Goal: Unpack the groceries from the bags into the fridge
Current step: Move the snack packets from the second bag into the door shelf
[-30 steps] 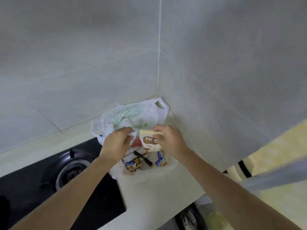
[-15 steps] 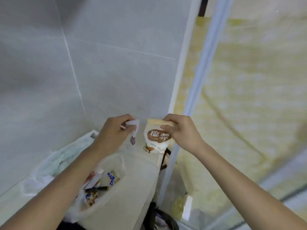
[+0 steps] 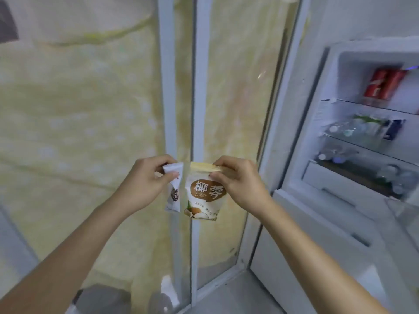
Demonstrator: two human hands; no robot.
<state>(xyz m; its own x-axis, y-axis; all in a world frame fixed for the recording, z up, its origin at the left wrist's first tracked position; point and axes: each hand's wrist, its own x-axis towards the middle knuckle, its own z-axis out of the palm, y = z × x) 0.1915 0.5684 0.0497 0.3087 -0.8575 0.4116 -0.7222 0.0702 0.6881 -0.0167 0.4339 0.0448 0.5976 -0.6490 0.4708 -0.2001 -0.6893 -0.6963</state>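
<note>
At the centre of the frame both hands are raised side by side, each holding a packet by its top edge. The left hand (image 3: 145, 184) pinches a small white packet (image 3: 173, 188) between thumb and curled fingers, so that it hangs down edge-on. Just to its right, close but whether touching I cannot tell, the right hand (image 3: 238, 182) pinches the sealed top of a cream pouch (image 3: 205, 196) with a brown label, its printed face towards the camera and coconut halves pictured at the bottom. Behind them runs a glass sliding door (image 3: 176, 87) with pale frames, yellowish beyond the panes. On the right of the frame the fridge (image 3: 335, 91) stands open: red cans (image 3: 383, 83) on the top shelf at upper right, and blurred bottles and packs on the glass shelves below
</note>
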